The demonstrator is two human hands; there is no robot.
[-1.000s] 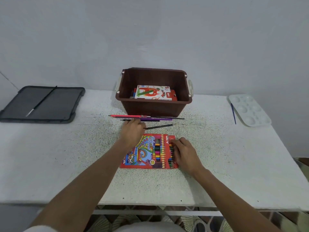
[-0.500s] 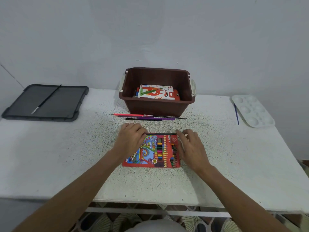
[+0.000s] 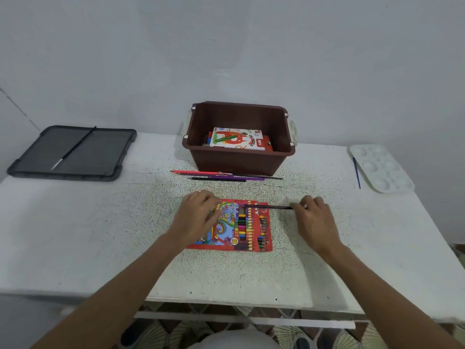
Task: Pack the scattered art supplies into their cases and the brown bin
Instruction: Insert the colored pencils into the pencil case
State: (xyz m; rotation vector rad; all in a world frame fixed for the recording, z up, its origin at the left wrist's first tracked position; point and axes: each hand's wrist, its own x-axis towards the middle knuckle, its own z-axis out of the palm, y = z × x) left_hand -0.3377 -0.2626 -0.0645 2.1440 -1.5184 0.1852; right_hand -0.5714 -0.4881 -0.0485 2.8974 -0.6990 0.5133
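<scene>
- Fingers (image 3: 309,200) of R hand (image 3: 314,222) are curled in, pinching the right end of a dark pencil (image 3: 269,206).
- Pencil lies level, pointing to 9 o'clock, across the top edge of the pencil case (image 3: 253,226). Its tip is over the case's window.
- L hand (image 3: 198,217) rests on the case's left half w/ fingers loosely bent. The view is blurred, so the exact contact is unclear.
- Case lies flat at table (image 3: 100,222) centre, w/ rows of coloured pencils showing.
- Brown bin (image 3: 239,159) stands at 12 o'clock from the case, an oil pastels box (image 3: 236,139) lying inside.
- Loose pencils (image 3: 226,177) lie in a row btwn bin and case, just beside the bin's front wall.
- Grey tray (image 3: 105,157) sits at 10 o'clock, a thin brush (image 3: 75,147) lying diagonally on it.
- White palette (image 3: 380,167) is at 2 o'clock, a blue brush (image 3: 356,172) along its left edge.
</scene>
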